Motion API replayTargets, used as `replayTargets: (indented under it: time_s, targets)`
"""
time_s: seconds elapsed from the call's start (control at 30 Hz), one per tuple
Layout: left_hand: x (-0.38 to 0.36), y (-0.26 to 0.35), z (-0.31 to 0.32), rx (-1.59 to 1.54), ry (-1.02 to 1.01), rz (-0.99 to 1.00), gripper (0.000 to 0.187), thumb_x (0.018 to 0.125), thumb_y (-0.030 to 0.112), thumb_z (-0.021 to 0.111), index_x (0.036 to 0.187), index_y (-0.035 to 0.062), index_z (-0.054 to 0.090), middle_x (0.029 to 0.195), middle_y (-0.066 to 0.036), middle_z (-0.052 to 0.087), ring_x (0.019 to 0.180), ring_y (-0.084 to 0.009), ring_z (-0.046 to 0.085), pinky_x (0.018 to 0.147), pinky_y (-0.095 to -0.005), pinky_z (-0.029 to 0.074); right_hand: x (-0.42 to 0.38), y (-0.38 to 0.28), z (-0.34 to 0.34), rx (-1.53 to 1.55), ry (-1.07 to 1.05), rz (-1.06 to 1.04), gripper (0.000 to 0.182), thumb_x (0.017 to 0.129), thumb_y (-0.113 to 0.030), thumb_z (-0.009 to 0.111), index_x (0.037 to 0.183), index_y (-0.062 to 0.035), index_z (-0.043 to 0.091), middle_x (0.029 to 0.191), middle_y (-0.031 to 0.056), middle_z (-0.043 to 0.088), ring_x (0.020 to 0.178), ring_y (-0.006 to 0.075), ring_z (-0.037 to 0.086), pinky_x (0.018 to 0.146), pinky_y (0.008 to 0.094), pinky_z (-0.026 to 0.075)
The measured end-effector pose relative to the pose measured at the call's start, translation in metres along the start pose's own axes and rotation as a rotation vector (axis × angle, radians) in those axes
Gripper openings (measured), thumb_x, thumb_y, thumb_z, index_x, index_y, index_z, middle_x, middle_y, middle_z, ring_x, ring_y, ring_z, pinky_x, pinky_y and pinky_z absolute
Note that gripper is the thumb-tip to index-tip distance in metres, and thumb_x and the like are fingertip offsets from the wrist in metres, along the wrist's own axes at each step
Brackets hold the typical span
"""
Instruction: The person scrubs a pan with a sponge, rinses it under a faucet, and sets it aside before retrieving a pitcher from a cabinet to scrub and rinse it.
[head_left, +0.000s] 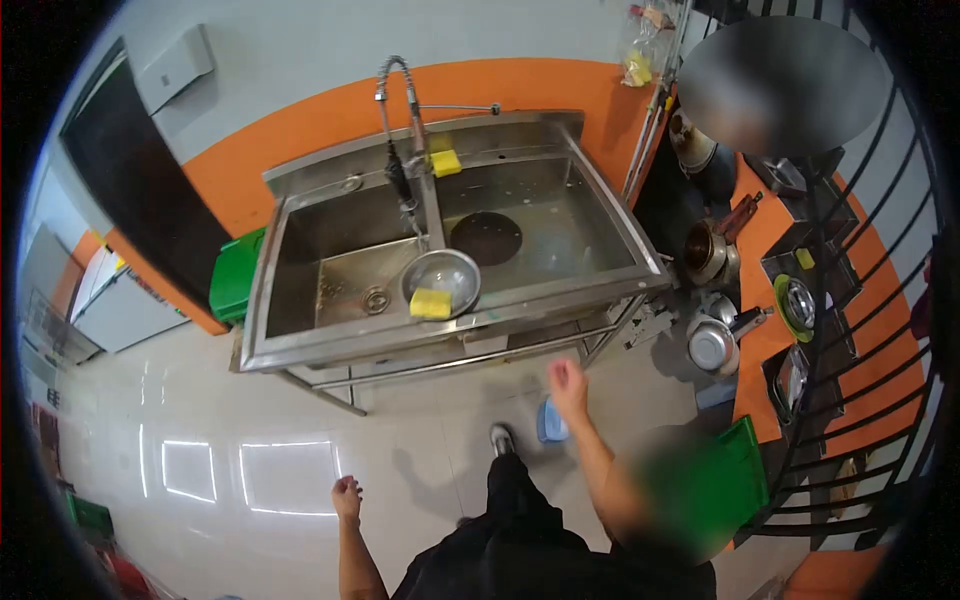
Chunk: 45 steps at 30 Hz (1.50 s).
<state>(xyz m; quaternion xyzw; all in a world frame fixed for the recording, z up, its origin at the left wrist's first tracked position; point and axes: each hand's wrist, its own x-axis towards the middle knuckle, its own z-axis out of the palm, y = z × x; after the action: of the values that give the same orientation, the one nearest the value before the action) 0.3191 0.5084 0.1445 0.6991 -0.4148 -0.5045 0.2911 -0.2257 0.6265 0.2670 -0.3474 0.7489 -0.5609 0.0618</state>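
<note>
My left hand [347, 496] hangs low over the tiled floor with its fingers loosely bent and nothing visible in them. In front of the sink my right hand [568, 388] is raised, somewhat blurred, its fingers loose and no object showing. Neither hand touches anything. The steel double sink [460, 313] stands ahead of me. A metal bowl [455, 268] rests at its front divider, with a yellow sponge [431, 304] at the bowl's near side. Another yellow sponge [445, 163] lies near the spring faucet [397, 170]. In the right basin, a dark round object [486, 238] sits in water.
Right of the sink are pots [705, 250], pans [711, 345] and an orange shelf unit [757, 400] with dishes, beside black bars [880, 400]. A blue container [552, 421] is on the floor near my foot. A green bin [237, 277] stands left of the sink.
</note>
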Motion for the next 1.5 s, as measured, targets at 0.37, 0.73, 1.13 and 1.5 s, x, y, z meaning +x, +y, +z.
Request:
replayTargets:
  time_s: [0.37,0.73,1.13,1.5]
  targets:
    - [0.032,0.035,0.133,0.107,-0.072,-0.420,0.028,0.093,0.026,0.059,0.114,0.0067,0.059,0.091,-0.006,0.064,0.072,-0.0208,0.066,0.055,-0.0342,0.050,0.387,0.125,0.111,-1.307,-0.717,0.448,0.075,0.083,-0.028,0.069,0.144,-0.0036,0.032,0.133,0.0182,0.054,0.126,0.0348,0.050,0.107,0.0494,0.039]
    - [-0.048,0.009,0.134,0.047,-0.125,-0.569,0.026,0.090,0.014,0.056,0.109,-0.0029,0.062,0.107,-0.017,0.063,0.088,-0.0292,0.066,0.070,-0.0403,0.054,0.369,0.378,0.123,-1.094,-1.035,0.647,0.060,0.097,-0.033,0.043,0.149,-0.0067,0.031,0.147,0.0182,0.043,0.135,0.0336,0.043,0.110,0.0441,0.037]
    - [0.066,0.126,0.169,-0.003,0.088,-0.508,0.039,0.092,0.023,0.055,0.128,0.0092,0.053,0.113,-0.011,0.063,0.098,-0.0265,0.064,0.076,-0.0406,0.050,0.400,0.290,0.100,-0.979,-0.777,0.541,0.055,0.088,-0.041,0.053,0.127,-0.0031,0.058,0.128,0.0234,0.058,0.119,0.0386,0.056,0.101,0.0483,0.044]
    - [0.044,0.040,0.159,0.006,-0.090,-0.455,0.039,0.091,0.012,0.055,0.122,-0.0111,0.053,0.112,-0.025,0.061,0.102,-0.0339,0.064,0.080,-0.0449,0.057,0.486,0.170,0.078,-0.231,-0.881,0.292,0.047,0.078,-0.037,0.078,0.102,0.0021,0.069,0.088,0.0140,0.070,0.079,0.0225,0.065,0.076,0.0329,0.050]
